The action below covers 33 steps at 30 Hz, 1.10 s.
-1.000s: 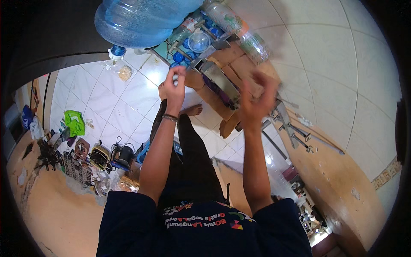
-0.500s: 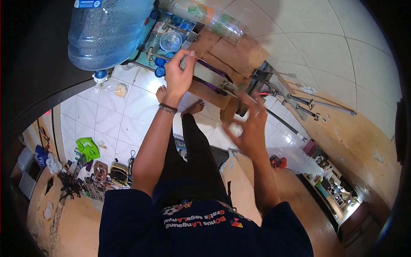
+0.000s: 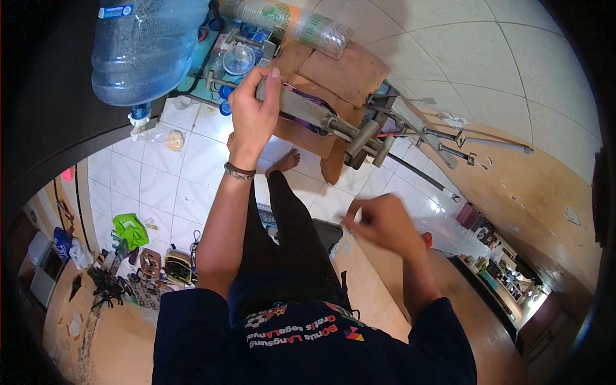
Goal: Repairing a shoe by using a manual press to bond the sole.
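The left hand (image 3: pixel 252 112) has its fingers wrapped around the near-left end of a flat grey metal bar (image 3: pixel 301 108), thumb lying along the side, so that hand is gripping. From those fingers the metal bar slants away to the right and toward the person, ending at a thick cross tube (image 3: pixel 364 142), which lies well to the right of the left fingers and beyond the right ones. A dark purple strip (image 3: pixel 321 101) shows along the bar's far edge, to the right of the left thumb.

The right hand (image 3: pixel 384 221) is blurred and apart from the bar, nearer the person than the cross tube. Its fingers are curled, with thumb and forefinger bent toward each other; I cannot tell whether they meet or hold anything small.

Just left of the left fingers is a T-shaped metal handle (image 3: pixel 215 82), with blue caps (image 3: pixel 226 93) close to the knuckles and a clear plastic tub (image 3: pixel 239 59) just beyond. Farther left hangs a large blue water bottle (image 3: pixel 141 58), neck down. Beyond the left fingertips, to the right, lies brown cardboard (image 3: pixel 340 70), with a sleeve of stacked plastic cups (image 3: pixel 289 25) past it. Right of and beyond the right fingers, 2 dark-tipped rods (image 3: pixel 443 135) stick out near a wooden-coloured surface (image 3: pixel 520 179)
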Tool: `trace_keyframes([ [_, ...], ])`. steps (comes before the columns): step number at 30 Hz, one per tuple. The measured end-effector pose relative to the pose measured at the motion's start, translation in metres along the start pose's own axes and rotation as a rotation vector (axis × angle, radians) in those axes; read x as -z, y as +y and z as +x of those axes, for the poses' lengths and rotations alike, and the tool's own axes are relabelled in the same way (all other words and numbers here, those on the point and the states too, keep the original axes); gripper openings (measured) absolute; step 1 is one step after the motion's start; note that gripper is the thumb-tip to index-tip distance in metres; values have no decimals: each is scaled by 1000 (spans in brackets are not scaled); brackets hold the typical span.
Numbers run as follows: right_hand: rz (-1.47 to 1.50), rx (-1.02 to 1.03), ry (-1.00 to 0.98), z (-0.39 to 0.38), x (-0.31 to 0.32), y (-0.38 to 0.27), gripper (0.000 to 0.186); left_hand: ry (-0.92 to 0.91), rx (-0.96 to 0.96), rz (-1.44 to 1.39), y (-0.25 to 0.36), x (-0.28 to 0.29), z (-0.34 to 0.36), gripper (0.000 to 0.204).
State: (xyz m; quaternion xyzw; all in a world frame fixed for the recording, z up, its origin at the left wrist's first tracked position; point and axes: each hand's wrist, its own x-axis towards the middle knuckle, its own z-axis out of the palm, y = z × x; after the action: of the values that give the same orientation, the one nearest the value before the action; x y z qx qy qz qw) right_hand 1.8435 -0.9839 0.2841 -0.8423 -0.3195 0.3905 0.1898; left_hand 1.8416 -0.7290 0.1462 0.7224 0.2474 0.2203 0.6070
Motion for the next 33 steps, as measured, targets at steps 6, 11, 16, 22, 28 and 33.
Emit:
trace_keyframes([
  [6,682,-249,274,25,23,17,68,21,3,-21,-1,-5,-5,20],
  [11,474,127,-265,-9,23,-22,20,45,-58,71,7,-1,-3,19],
  [16,654,-320,516,12,41,18,51,57,-80,40,10,-6,-2,19],
  [22,667,289,-271,7,17,-16,45,68,-48,54,10,-4,-5,21],
  [28,621,-301,389,1,40,13,50,73,-47,57,9,-6,-1,21],
  [33,335,113,-74,3,3,26,22,63,-80,119,21,-7,-4,21],
])
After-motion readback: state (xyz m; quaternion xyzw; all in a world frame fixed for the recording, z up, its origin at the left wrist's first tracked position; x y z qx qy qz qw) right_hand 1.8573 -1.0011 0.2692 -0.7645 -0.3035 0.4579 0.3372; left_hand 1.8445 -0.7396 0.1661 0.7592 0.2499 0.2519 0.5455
